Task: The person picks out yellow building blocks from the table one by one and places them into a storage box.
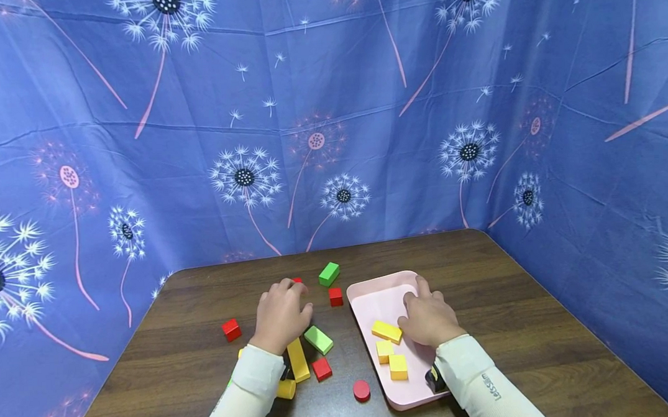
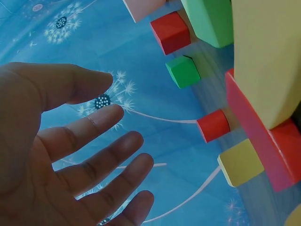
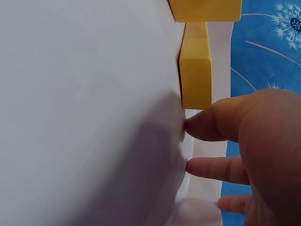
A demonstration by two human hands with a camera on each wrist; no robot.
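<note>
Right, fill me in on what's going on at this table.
A person has their right hand in a pink tray, thumb close to one of three yellow blocks lying there; whether they touch is hard to tell. Their left hand, holding nothing, is over the wooden table, where red blocks, green blocks and more yellow pieces lie outside the tray.

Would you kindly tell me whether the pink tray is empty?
Not empty: three yellow blocks lie in the pink tray.
</note>
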